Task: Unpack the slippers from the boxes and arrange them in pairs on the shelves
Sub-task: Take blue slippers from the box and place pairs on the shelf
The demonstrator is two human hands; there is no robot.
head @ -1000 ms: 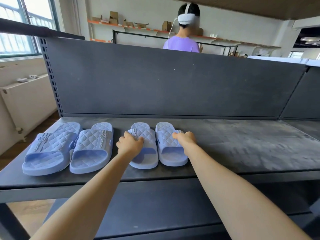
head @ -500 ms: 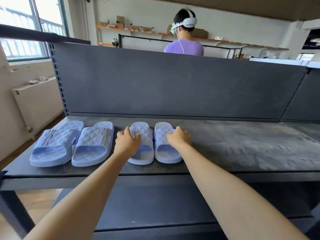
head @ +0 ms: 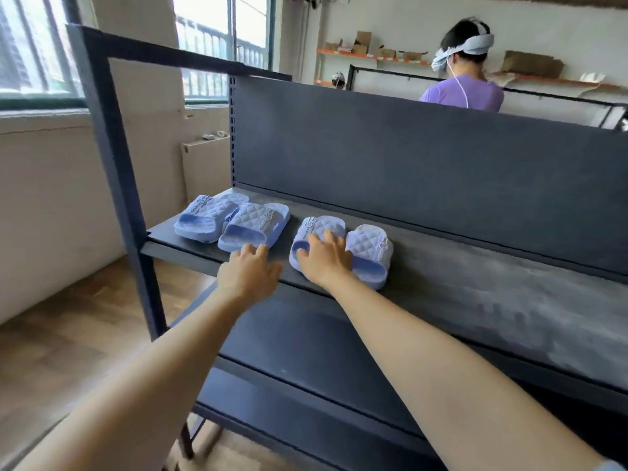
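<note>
second pair is sitting awfully close to the shelf lip

so both pairs are up on the top shelf: the left pair near the corner post, the right pair just beside it, toes pointing at the back panel. left hand has a wide grip, fingers spread and holding nothing, with the tips right at the heel of the left pair's inner slipper. can't tell if they actually touch. right hand lies flat over the nearer slipper of the right pair, grip wide too, resting on it rather than clamping

what worries me: the heels of the right pair look to be right at the front edge. a flat palm has no real hold, so any drag back toward the body could slide that slipper off the lip and down to the lower shelf or the floor. a sideways shove could also knock it into its mate and skew the pair, or bump the left pair

room-wise it's decent: there's a gap between the toes and the back panel, so pushing away looks like the safe direction, and a long stretch of open shelf runs off to the right. the left side is tight, with the post and the shelf end right there
</note>
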